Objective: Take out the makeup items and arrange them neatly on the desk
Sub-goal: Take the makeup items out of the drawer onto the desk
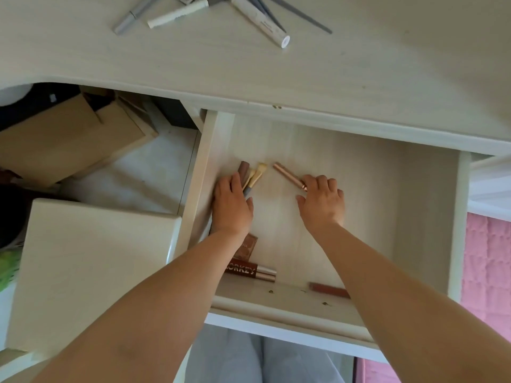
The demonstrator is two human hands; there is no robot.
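Both hands are down in the pale wood open drawer (425, 194) under the pale wood desk (359, 67). The left hand (231, 204) curls its fingers round a small bundle: a brown tube (244, 170) and cream-bristled makeup brushes (257, 175), tips fanning out past the knuckles. The right hand (322, 201) pinches the near end of a slim rose-gold metallic pencil-like stick (287, 174), fingers curled over it, the far end lying on the drawer floor.

Handling, as a judgement: all light, stiff, thin. The smooth metallic stick likely slips and rolls, so take hold nearer the middle, not at the end. The bundle is loose and may splay or drop a piece, so grip the handles together, off the soft bristles.

In the drawer near the front: a brown flat palette (247, 246) partly under the left forearm, a brown lip gloss tube with a silver cap (257, 270), and a reddish-brown slim tube (326, 288) by the front wall, well apart from the others.

On the desk, at the far edge, lie grey and white tubes and pencils (177, 15), crossing at angles, not lined up yet.
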